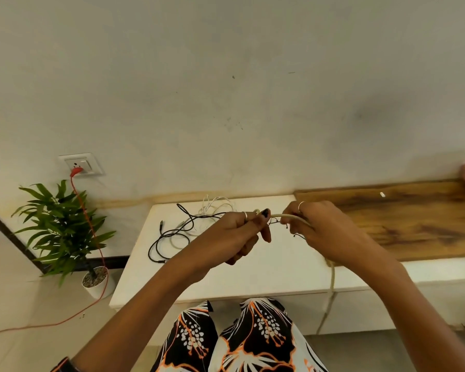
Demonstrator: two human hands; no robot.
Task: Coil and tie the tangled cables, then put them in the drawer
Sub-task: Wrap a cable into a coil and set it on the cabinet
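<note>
Tying step, I'd judge: left hand (239, 232) & right hand (314, 229) both grip cream cable (287, 216); next cinch thin black tie (274, 222); black/white tangle (188, 226) far left on surface (253, 275) untouched

Potted plant (62, 229) on floor, red cord (91, 237) plugged into wall socket (81, 164), wooden board (414, 218) at right

Your left hand (232, 232) and right hand (321, 229) pinch a smooth, cream, rubbery-looking cable (293, 217) above a matt white tabletop (266, 275); beside it lies a grained, slightly glossy wooden board (414, 218), and thin black cables (169, 237) look smooth.
</note>
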